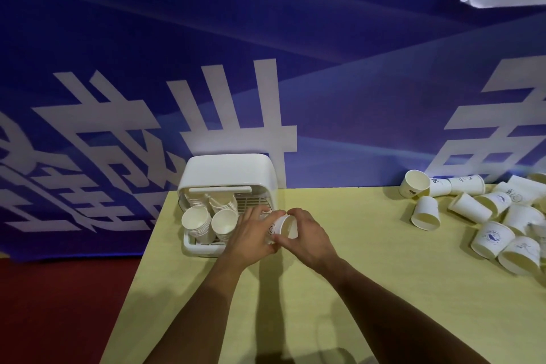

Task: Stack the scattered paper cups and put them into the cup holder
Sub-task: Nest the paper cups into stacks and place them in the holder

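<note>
- Item in hand: the held paper cup (285, 226) lies on its side between both hands. It is just beside the front right corner of the cup holder (227, 168) and above the table (354, 275). Whether it is one cup or the end of a nested stack cannot be told, as the hands cover the rest.
- Axis: its open mouth faces back toward the person and slightly right. Its base end points away and left, toward the holder's right-hand lane, where bare grille shows.
- Left hand (251, 233): fingers curled round the cup body on the holder side. This is the nearer hand to the lane.
- Right hand (307, 239): thumb and fingers wrapped about the rim end, gripping the same cup. Both forearms converge from the near table edge.
- Holder contents: the left stack (196, 220) and the middle stack (224, 220) lie tilted with mouths toward the person, side by side.
- Judgement: the held cup's axis already roughly matches the seated stacks. The coming move appears to call for a short push away and left, base first, into the right lane.
- Outstanding: the loose paper cups (472, 207) lie tumbled at the table's far right, well apart from the holder, so the task is judged part done.
- Surroundings: a blue banner (266, 38) with white lettering stands behind the table.
</note>
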A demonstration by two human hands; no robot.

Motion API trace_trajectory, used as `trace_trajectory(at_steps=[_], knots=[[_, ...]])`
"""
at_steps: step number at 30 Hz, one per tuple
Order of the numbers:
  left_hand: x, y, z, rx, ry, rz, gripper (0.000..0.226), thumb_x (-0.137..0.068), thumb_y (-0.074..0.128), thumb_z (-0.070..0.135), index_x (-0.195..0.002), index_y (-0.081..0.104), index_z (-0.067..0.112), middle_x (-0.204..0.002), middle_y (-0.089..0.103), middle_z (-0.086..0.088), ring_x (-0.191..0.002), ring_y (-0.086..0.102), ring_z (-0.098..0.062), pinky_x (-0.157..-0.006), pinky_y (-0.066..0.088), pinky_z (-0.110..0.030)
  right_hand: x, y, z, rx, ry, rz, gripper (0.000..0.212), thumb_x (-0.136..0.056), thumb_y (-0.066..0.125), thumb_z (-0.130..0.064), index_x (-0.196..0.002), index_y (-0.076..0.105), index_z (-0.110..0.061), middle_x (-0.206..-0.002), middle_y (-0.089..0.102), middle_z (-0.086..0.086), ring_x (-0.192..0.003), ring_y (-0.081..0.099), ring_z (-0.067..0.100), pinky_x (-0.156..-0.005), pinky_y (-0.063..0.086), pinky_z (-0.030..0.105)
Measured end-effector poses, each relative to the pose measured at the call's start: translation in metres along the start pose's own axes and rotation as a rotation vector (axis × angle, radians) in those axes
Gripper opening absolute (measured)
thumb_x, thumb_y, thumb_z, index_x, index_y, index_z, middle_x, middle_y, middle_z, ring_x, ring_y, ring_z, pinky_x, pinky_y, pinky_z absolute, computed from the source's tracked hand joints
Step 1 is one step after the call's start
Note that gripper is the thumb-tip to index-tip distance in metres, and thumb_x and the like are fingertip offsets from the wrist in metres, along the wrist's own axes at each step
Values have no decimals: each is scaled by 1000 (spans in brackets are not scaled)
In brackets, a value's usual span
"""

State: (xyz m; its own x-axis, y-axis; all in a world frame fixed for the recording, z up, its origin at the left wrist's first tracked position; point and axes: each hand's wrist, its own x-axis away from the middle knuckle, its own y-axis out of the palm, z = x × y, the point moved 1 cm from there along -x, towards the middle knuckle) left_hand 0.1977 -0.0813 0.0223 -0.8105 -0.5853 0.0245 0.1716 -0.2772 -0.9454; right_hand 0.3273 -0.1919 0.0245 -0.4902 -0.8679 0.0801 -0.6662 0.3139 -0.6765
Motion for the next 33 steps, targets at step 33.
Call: trace_trajectory(at_steps=[33], knots=[[-2, 18, -49, 396, -480, 113, 67, -70, 80, 37, -128, 49, 23, -122, 59, -5, -124, 42, -31, -99, 37, -42, 26, 27, 38, 206, 178, -135, 58, -87, 62, -42, -137, 42, -20, -129, 48, 1, -107, 58, 20, -88, 50, 35]])
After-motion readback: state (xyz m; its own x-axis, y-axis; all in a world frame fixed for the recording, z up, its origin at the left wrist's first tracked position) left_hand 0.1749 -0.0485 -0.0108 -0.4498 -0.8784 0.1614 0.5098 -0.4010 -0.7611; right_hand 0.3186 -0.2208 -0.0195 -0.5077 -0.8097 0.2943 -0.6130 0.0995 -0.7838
